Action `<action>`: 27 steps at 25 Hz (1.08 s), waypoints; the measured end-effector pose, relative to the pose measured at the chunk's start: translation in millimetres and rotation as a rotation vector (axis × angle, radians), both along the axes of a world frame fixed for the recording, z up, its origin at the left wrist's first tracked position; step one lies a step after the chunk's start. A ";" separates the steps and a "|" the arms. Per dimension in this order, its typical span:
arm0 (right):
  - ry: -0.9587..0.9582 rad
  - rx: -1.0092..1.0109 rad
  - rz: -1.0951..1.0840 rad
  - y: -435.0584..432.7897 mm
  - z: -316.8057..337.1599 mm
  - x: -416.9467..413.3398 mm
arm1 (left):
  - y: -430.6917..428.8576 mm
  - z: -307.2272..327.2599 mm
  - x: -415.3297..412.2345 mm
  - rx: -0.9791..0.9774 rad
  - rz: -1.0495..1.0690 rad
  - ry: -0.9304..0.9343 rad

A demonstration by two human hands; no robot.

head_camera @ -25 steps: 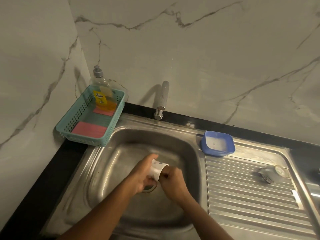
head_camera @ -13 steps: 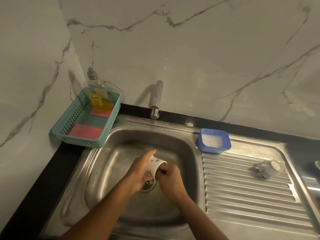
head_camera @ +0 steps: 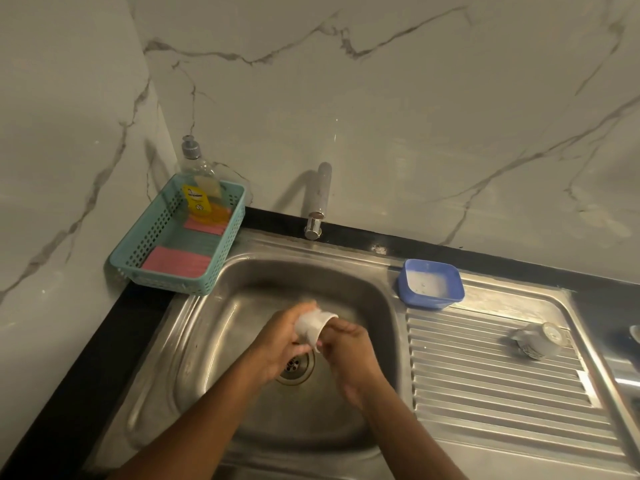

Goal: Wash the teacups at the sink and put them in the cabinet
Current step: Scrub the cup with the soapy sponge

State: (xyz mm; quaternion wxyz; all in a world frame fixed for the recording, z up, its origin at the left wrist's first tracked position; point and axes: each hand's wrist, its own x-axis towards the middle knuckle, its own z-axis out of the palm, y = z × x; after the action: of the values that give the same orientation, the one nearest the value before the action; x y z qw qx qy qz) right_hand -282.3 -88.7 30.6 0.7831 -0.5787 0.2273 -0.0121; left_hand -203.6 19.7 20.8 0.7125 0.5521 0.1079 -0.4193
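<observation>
Hands meet over the middle of a steel sink [head_camera: 239, 306], just above its drain [head_camera: 295, 367]. The left hand [head_camera: 277, 344] wraps its curled fingers and thumb around the side of a white teacup [head_camera: 311, 327], which lies tilted with its mouth turned toward three o'clock. The right hand [head_camera: 349, 355] comes in from that side with its fingers bent over the cup's rim, holding its edge; motion blur hides how far they reach inside. The cup is clear of the basin floor, carried between both hands. At twelve o'clock from the basin, a chrome tap [head_camera: 320, 199] stands against the marbled wall [head_camera: 415, 116], its spout pointing down at the sink's back edge. At ten o'clock sits a teal basket [head_camera: 119, 263] on the black counter [head_camera: 86, 358], partly overhanging the sink's rim; it holds a clear soap bottle [head_camera: 199, 188] with a yellow label, standing at its far end, and pink cloths [head_camera: 176, 261] lying flat on its floor. At two o'clock a blue tub [head_camera: 431, 299] with a whitish inside rests at the top of the ribbed draining board [head_camera: 485, 393]. At three o'clock, well apart from the hands, a second cup [head_camera: 538, 341] lies on its side on the ribs.
</observation>
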 end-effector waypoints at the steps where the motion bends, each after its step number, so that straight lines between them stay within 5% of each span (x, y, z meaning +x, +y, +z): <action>1: 0.011 0.343 -0.051 8.6 5.7 3.4 | -0.8 4.6 -1.0 -0.114 0.067 -0.025; 2: -0.012 0.408 -0.084 17.0 5.2 4.5 | -3.7 6.0 0.5 -0.181 0.140 -0.023; 3: -0.059 0.209 -0.089 24.4 0.5 2.1 | -8.6 8.1 2.3 -0.188 0.201 0.012; 6: -0.320 -0.907 0.096 20.8 -19.6 -15.7 | -12.7 8.7 2.1 0.107 0.166 0.064; 7: -0.360 -1.018 0.199 9.8 -20.7 -17.9 | -9.2 7.9 -0.3 0.175 0.087 0.076; 9: -0.278 -0.937 0.277 -3.3 -15.1 -13.4 | -5.4 8.4 -2.4 0.204 -0.021 0.101; 10: -0.193 -0.668 0.222 -4.2 -10.4 -8.3 | -1.6 8.8 -4.6 0.139 -0.015 0.070; 12: -0.005 0.176 0.001 9.6 5.1 2.5 | 1.4 10.2 -3.9 -0.050 0.065 -0.045; 13: -0.018 0.467 -0.100 20.4 12.6 6.8 | -0.6 12.5 -4.4 -0.128 0.102 -0.100; 14: -0.054 0.521 -0.147 29.3 12.9 8.3 | -4.5 15.9 -3.0 -0.169 0.147 -0.109; 15: -0.096 0.323 -0.136 33.7 9.2 6.8 | -8.1 19.7 -0.4 -0.161 0.194 -0.081; 18: -0.386 -0.823 0.170 15.7 5.9 -3.5 | -10.3 16.0 7.8 0.003 0.238 0.082; 20: -0.434 -1.135 0.426 -14.5 7.6 -4.5 | -4.1 8.5 5.5 0.053 0.187 0.184; 22: -0.314 -1.118 0.312 -38.7 13.7 -8.3 | -0.2 3.4 2.5 0.026 0.138 0.247; 25: 0.051 -0.775 0.023 -55.3 28.0 -13.3 | 1.1 1.8 4.2 -0.056 0.119 0.288; 27: 0.142 -0.786 -0.109 -63.8 35.4 -12.4 | 1.5 2.6 6.5 -0.087 0.133 0.309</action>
State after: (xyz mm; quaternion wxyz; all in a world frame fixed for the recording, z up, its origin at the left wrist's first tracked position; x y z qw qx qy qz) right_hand -294.6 -152.4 65.9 0.4829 -0.8205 0.2891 -0.0997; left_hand -197.1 21.2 23.5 0.7369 0.4413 0.2342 -0.4555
